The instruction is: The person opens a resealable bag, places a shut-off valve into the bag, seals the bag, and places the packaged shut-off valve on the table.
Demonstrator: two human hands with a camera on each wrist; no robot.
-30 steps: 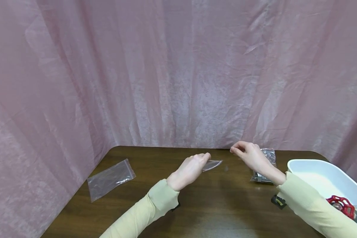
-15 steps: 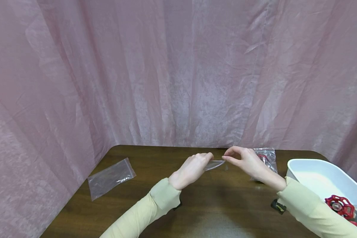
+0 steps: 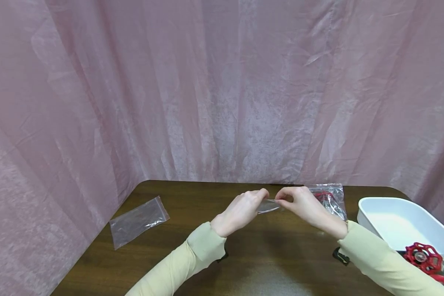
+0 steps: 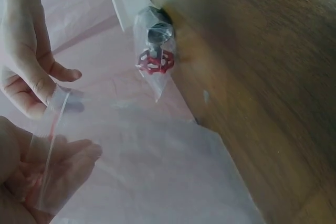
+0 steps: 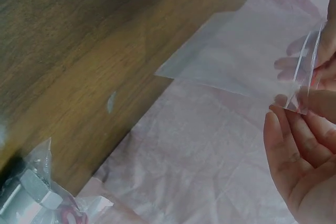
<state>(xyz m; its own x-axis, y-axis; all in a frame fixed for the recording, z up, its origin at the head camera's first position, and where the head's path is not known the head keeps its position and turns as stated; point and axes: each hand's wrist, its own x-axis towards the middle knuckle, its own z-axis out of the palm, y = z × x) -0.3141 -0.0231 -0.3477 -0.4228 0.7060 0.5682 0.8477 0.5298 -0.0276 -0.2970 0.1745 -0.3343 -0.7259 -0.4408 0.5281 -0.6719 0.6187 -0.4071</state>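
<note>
A clear zip-lock bag [image 3: 268, 206] hangs between my two hands above the table. At its zip end, my left hand [image 3: 240, 209] holds one side; its fingers show through the plastic in the left wrist view. My right hand [image 3: 305, 205] pinches the opposite corner of the same end between thumb and fingers. In the right wrist view the bag [image 5: 236, 51] looks flat, with nothing inside. Behind my right hand lies a bagged valve [image 3: 327, 201] with a red handwheel, partly hidden by that hand in the head view.
Another clear zip-lock bag [image 3: 138, 222] lies flat on the left of the wooden table [image 3: 266, 263]. At the right stands a white tub [image 3: 396, 213], holding a valve with a red handwheel [image 3: 421, 257] among other parts. A pink curtain [image 3: 222, 102] hangs behind the table.
My right hand has come left and slightly down, from apart to pinching the bag's corner. My left hand has shifted slightly right with the bag. More of the bagged valve shows.
</note>
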